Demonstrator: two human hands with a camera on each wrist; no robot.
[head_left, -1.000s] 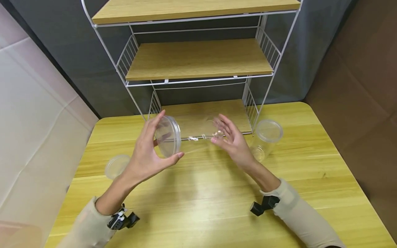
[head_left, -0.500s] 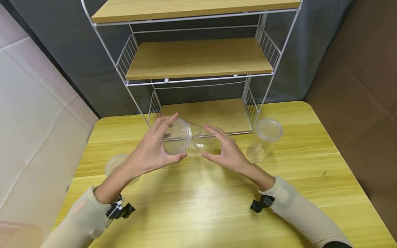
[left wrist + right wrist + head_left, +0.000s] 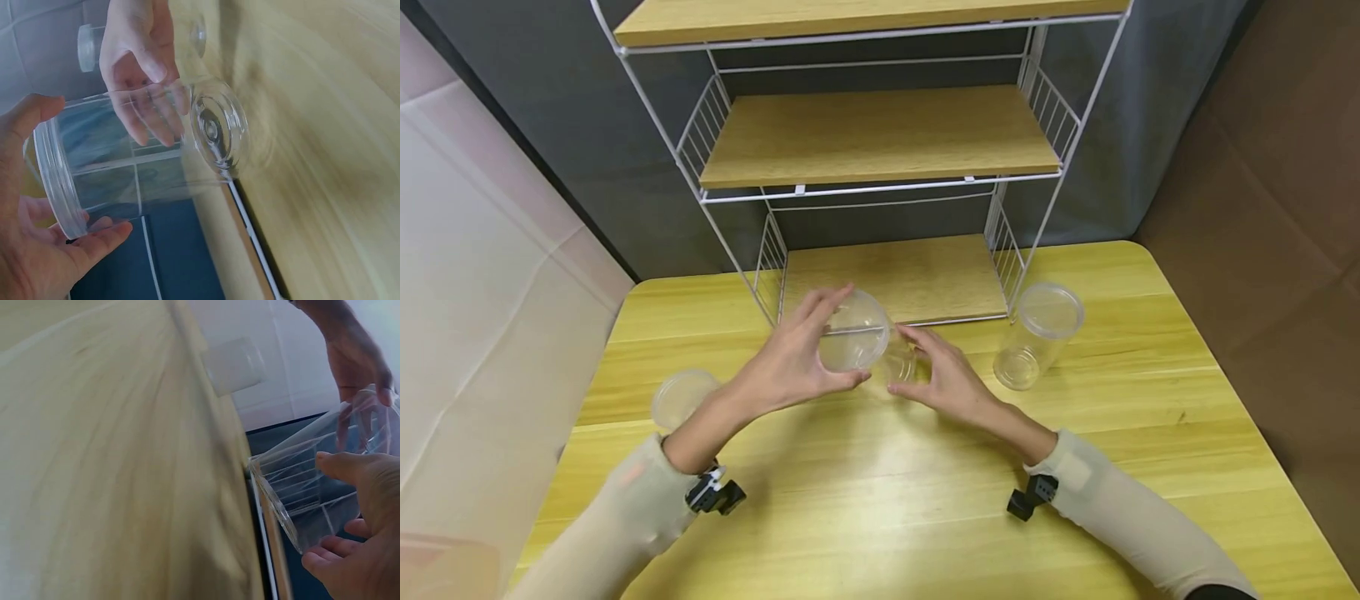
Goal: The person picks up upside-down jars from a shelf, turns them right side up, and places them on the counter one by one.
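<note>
A clear plastic jar with a round clear lid is held tilted between both hands, close over the table. My left hand grips it around the lid end, thumb below and fingers over the far side. At the lower end my right hand holds the body between thumb and fingers. In the left wrist view the jar's ringed base faces the table and the jar looks see-through and empty. The right wrist view shows the right thumb lying across the jar wall.
A second lidded clear jar stands on the table at right. Another clear jar stands at left, partly behind the left forearm. A white wire rack with wooden shelves rises at the back, its lowest shelf just beyond the hands.
The left hand has moved right and slightly lower, turning the jar so its lid faces more toward the head camera. The right hand, earlier loosely spread near the base, has settled around the jar.
</note>
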